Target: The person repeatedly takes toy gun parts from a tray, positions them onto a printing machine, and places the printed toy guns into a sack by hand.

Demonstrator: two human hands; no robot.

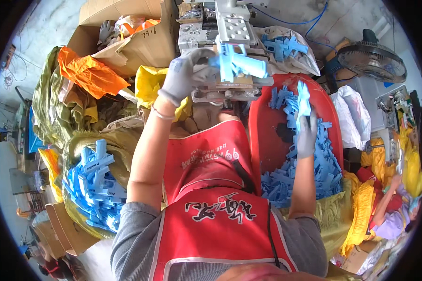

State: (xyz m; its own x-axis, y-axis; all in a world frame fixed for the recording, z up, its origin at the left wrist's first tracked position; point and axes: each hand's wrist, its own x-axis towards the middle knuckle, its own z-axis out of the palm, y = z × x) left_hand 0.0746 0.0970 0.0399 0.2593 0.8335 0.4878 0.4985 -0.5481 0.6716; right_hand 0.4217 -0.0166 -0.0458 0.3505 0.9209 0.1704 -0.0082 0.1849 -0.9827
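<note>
So one blue toy pistol (248, 65) is up at the machine (232, 28), long axis roughly front-to-back, handle sticking out right. The gloved left hand (186, 76) is at its left edge, can't tell if pinching. The right hand (307, 136) grips one more blue piece (303, 96), pointing away from the wearer, over one red tub (269, 131).

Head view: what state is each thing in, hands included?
Left hand: gloved, fingers at the blue part, grip unclear
Right hand: gloved, closed on a blue piece
Red tub: open, partly filled with blue pieces
Green sack: open, filled with blue pieces
Cardboard box: open, things inside
Fan: running or off, cannot tell
</note>
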